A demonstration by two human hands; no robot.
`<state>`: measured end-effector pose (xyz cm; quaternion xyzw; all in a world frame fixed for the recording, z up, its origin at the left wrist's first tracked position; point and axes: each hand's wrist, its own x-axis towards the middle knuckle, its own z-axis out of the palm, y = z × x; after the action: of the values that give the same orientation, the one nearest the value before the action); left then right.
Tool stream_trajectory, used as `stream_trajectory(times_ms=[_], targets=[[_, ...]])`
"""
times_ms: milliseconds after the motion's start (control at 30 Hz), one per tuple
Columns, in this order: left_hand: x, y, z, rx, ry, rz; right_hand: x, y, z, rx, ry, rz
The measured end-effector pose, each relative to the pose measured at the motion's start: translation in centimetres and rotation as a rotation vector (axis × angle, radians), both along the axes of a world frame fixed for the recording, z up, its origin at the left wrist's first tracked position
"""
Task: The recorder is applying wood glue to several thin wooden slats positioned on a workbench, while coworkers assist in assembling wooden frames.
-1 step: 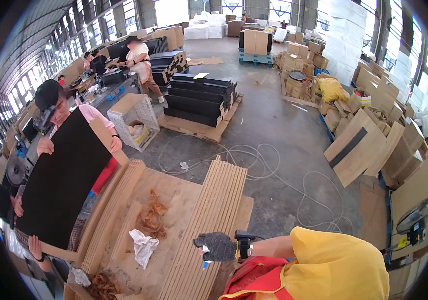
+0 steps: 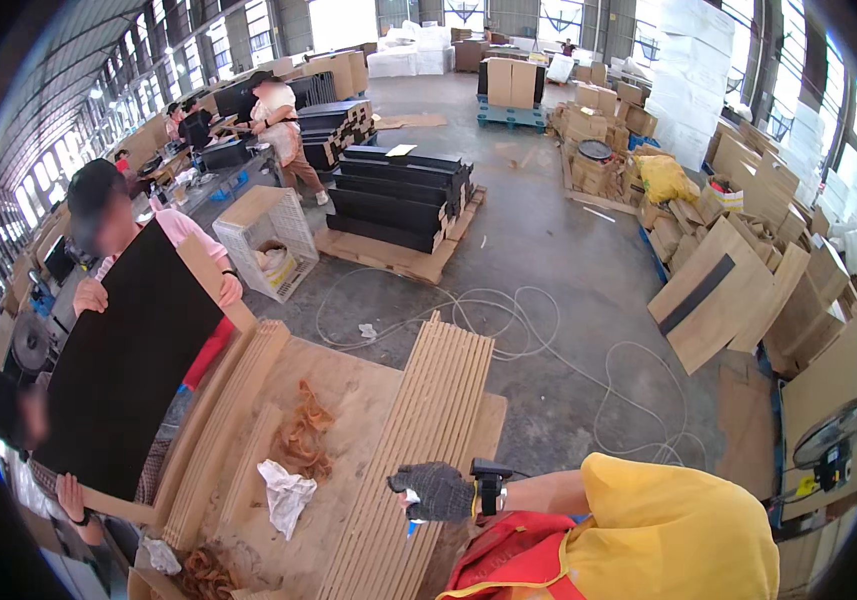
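Observation:
My right hand [image 2: 435, 494], in a dark grey knitted glove with a black device strapped at the wrist, is closed over the stack of long wooden boards [image 2: 413, 430]. From its curled fingers pokes a small white-and-blue pen-like tool [image 2: 411, 528]; its exact kind is hard to make out. I cannot tell whether the glove touches the boards beneath. My left hand is out of view. Across the worktable [image 2: 348, 375], two co-workers hold a large black panel [image 2: 128, 365] tilted up beside another stack of boards [image 2: 223, 430].
A crumpled white cloth [image 2: 286, 497] and brown strap scraps [image 2: 306, 430] lie on the worktable. A pale hose [image 2: 518, 320] loops over the floor beyond. Black panels [image 2: 398, 200] stand on a pallet; wooden sheets [image 2: 713, 295] and a fan [image 2: 833, 435] are at right.
The nearer co-worker's head at lower left has shifted right, and the other co-worker's head has turned. My right hand and the black panel have hardly moved.

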<state>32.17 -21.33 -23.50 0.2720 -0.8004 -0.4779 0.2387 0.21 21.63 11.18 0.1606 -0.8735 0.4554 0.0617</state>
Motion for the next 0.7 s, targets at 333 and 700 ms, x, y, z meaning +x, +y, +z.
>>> stream_trajectory(times_ms=[333, 700], targets=[[-7.9, 7.0, 7.0, -0.070, -0.173, 0.113, -4.9, 9.1, 1.1, 0.050, 0.078, -0.053], [-14.5, 11.9, 12.7, -0.093, -0.204, 0.161, -10.2, 18.3, 1.2, 0.084, 0.082, -0.066]])
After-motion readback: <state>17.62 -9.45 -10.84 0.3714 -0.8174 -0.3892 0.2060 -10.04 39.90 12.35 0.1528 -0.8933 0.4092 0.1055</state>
